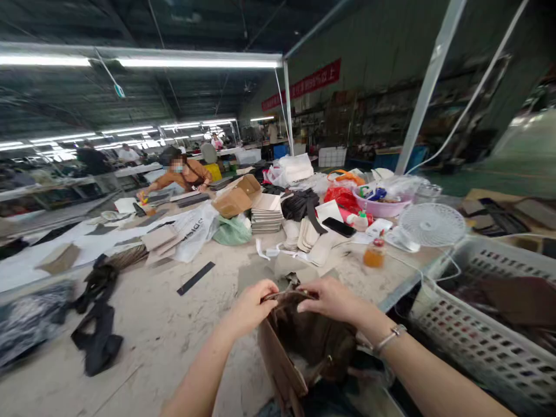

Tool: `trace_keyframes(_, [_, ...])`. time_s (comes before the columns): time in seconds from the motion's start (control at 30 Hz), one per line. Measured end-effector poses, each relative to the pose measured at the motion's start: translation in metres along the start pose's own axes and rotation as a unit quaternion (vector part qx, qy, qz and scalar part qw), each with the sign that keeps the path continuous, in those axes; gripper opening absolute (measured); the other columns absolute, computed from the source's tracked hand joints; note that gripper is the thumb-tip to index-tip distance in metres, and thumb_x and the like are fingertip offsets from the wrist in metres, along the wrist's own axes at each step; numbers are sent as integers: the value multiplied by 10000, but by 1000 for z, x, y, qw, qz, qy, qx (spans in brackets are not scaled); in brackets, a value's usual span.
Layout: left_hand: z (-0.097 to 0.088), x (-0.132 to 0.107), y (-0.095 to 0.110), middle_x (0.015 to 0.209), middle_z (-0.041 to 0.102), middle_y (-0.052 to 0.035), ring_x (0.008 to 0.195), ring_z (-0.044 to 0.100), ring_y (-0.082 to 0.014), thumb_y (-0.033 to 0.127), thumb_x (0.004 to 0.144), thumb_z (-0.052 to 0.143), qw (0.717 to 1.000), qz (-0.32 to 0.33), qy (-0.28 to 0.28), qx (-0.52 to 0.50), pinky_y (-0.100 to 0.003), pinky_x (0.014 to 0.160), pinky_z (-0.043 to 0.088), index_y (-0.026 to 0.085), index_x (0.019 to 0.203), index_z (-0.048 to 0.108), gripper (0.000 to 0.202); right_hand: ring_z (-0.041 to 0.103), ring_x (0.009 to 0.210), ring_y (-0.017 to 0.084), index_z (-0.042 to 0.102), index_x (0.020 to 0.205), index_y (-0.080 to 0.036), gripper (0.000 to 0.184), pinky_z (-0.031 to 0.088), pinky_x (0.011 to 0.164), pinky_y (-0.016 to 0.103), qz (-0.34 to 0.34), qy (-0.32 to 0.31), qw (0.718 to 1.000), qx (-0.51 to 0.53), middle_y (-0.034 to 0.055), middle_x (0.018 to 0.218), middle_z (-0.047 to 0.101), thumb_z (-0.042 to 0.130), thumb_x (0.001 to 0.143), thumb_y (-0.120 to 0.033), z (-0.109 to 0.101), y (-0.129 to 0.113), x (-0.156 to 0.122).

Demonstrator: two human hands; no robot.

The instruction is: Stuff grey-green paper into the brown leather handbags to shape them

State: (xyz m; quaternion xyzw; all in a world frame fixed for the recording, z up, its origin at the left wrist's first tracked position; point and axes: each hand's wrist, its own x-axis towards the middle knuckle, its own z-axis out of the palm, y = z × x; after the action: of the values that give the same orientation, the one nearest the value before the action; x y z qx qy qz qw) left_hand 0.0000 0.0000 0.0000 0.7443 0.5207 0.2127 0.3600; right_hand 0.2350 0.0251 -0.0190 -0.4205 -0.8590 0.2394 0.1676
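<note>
A brown bag [282, 353] with a dark inside stands at the table's near edge, its mouth facing up toward me. My left hand [254, 307] pinches the far left part of its rim between thumb and fingers. On the far right part of the same rim, my right hand [328, 298] is closed, thumb inside and fingers over the edge. A bracelet circles my right wrist. Just beyond the rim lies grey sheet material [256, 275]. The bag's lower part is partly hidden by my right arm and blurred.
A white plastic basket [469, 330] with brown pieces stands at the right. Farther back are a white fan [432, 225], a phone [339, 227], a jar of amber liquid [374, 255] and stacked panels [266, 214]. Dark straps [102, 330] lie left. A co-worker [186, 171] leans over the table.
</note>
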Motion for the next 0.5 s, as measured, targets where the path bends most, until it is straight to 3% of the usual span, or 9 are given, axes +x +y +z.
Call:
trace_keyframes(0.23, [-2, -1, -8, 819, 631, 30, 788, 555, -137, 150, 806, 452, 1000, 17, -2, -12, -231, 688, 358, 216, 932, 490, 147, 608, 759, 143, 706, 973, -269, 204, 393, 640, 219, -60, -2, 997, -39, -14, 849, 706, 595, 848, -386, 5, -10, 28])
trace_keyframes(0.37, [-9, -2, -10, 711, 593, 58, 642, 461, -110, 153, 813, 460, 999, 21, -41, -13, -222, 596, 308, 225, 964, 458, 168, 609, 792, 142, 716, 905, -247, 169, 395, 667, 221, -70, -5, 997, -43, -9, 857, 702, 565, 868, -316, 8, -9, 30])
trace_keyframes(0.5, [-14, -1, -15, 687, 568, 58, 610, 435, -105, 156, 807, 470, 996, 21, -77, -45, -218, 565, 289, 220, 983, 433, 191, 604, 787, 142, 710, 863, -218, 170, 390, 668, 226, -79, -5, 996, -51, 5, 843, 696, 560, 869, -296, 8, -8, 30])
